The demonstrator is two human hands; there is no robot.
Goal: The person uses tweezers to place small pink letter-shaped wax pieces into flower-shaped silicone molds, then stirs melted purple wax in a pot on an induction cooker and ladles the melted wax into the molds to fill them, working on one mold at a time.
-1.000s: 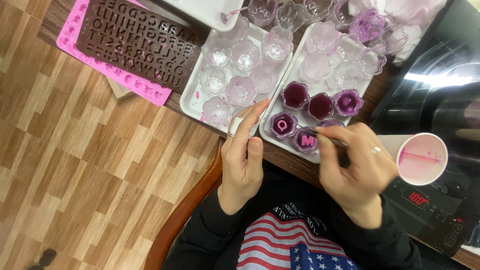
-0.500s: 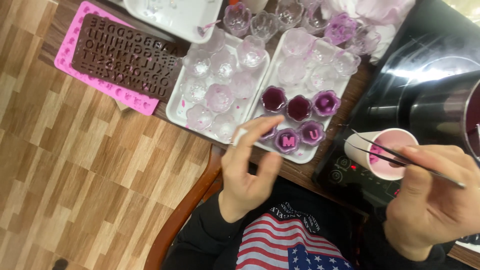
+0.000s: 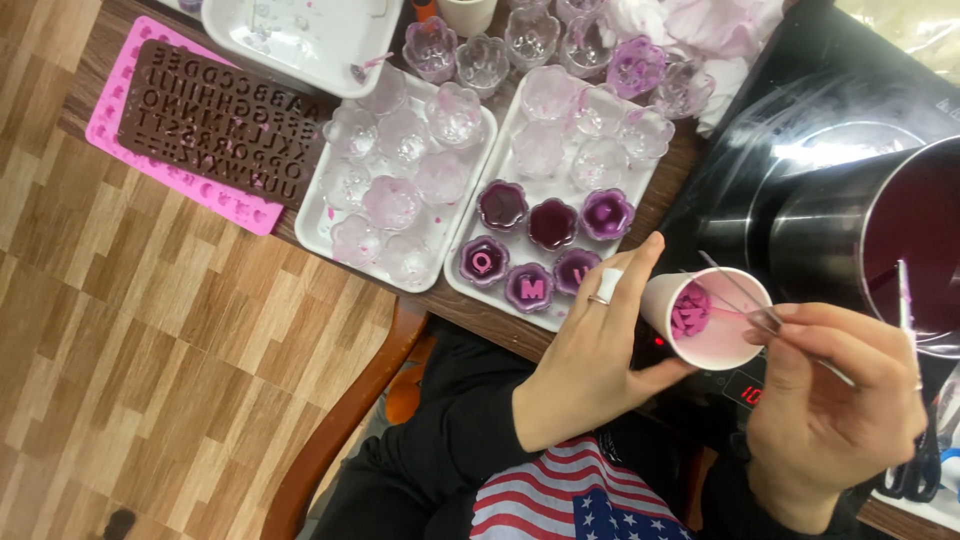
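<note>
The left hand point(image 3: 590, 370), empty and open half a second ago, now grips the paper cup point(image 3: 705, 320) beside the tray point(image 3: 470, 290) on the tabletop. The right hand point(image 3: 830, 410) pinches tweezers point(image 3: 745, 295), dipping into the cup's pink letters point(image 3: 690, 310).

Tweezers point(image 3: 745, 295) over pink paper cup point(image 3: 712, 322)

Screen: a small dark display point(image 3: 752, 392) with red glowing digits sits on the black cooker's point(image 3: 800, 130) front edge, just below the paper cup point(image 3: 712, 318), partly hidden by it.
Packages: none visible.
Labels: none visible.
Signs: none visible.
</note>
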